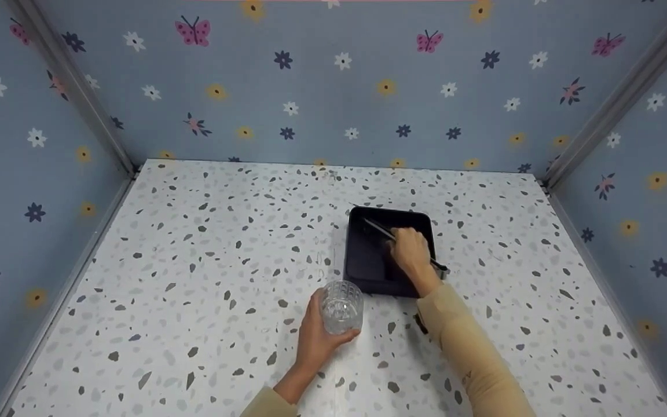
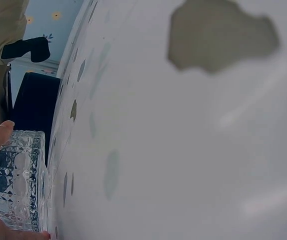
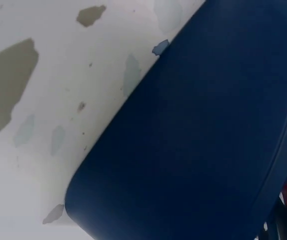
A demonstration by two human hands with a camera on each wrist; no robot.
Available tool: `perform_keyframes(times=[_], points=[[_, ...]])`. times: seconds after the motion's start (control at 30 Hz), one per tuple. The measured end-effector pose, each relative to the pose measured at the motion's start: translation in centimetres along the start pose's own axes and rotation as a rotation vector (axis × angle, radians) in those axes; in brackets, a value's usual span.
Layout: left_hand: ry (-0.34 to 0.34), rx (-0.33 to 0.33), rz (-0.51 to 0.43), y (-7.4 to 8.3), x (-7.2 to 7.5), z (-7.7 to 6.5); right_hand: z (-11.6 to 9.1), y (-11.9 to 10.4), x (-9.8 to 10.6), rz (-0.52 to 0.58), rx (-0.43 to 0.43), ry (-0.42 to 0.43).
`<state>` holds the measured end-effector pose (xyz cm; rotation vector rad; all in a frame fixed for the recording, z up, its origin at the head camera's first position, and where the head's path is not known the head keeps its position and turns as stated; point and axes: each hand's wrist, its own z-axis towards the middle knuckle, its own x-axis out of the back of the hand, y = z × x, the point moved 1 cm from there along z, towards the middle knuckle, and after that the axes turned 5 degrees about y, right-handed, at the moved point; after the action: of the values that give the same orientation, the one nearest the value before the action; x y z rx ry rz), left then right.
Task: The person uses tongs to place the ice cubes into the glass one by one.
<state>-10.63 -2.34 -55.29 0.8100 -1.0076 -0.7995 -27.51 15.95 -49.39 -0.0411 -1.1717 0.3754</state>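
My left hand (image 1: 317, 341) holds a clear cut-glass tumbler (image 1: 343, 308) from its left and near sides. In the left wrist view, fingers curl against the patterned wall of the glass (image 2: 19, 175), which stands on the tabletop. My right hand (image 1: 411, 250) is over a black rectangular bin (image 1: 371, 287), gripping a long, thin, dark implement (image 1: 378, 228) with a light streak along it. The implement slants across the bin, one end inside and the other past the right rim; its kind is unclear. The bin's outer wall (image 3: 183, 130) fills much of the right wrist view.
White speckled tabletop (image 1: 194, 278) surrounds the bin and glass. Blue flowered panels (image 1: 310, 75) stand at the back and both sides, joined by grey metal posts (image 1: 617, 98). The glass stands close to the bin's near left corner.
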Motion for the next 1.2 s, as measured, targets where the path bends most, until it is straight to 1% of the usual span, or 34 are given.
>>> perform_keyframes(times=[0.3, 0.53, 0.63, 0.93, 1.2], points=[[0.003, 0.012, 0.0, 0.0, 0.0, 0.0, -0.6, 0.2, 1.0, 0.014, 0.033, 0.042], [0.014, 0.002, 0.007, 0.1, 0.1, 0.0, -1.2, 0.5, 2.0, 0.03, 0.04, 0.045], [0.013, -0.004, 0.003, 0.1, 0.1, 0.0, -1.6, 0.4, 2.6, 0.041, 0.051, 0.059], [0.001, 0.008, -0.006, 0.1, 0.1, 0.0, -2.7, -0.3, 4.3, 0.074, 0.104, 0.097], [0.004, 0.007, 0.01, 0.1, 0.0, 0.1, -3.8, -1.5, 5.9, 0.122, 0.151, 0.098]])
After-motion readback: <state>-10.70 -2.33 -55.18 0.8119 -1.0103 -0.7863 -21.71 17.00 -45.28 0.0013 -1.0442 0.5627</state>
